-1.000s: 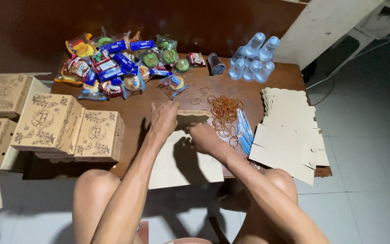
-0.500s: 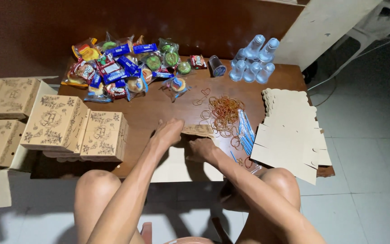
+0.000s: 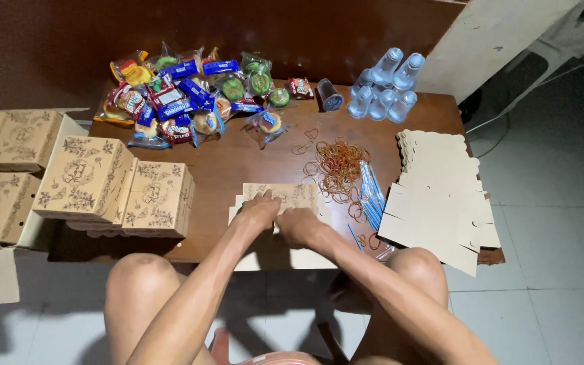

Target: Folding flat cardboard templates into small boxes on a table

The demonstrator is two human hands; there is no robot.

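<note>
- Both hands, left hand (image 3: pixel 259 211) and right hand (image 3: pixel 299 225), grip a flat printed cardboard box blank (image 3: pixel 285 195).
- The blank's long axis runs left-right across the table (image 3: pixel 251 159), just beyond the fingers.

dim room | light from above | sharp | shadows underneath

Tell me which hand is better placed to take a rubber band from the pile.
The right hand, probably. It rests on the flat box, on the side nearer the rubber bands; the left hand lies farther away.
</note>
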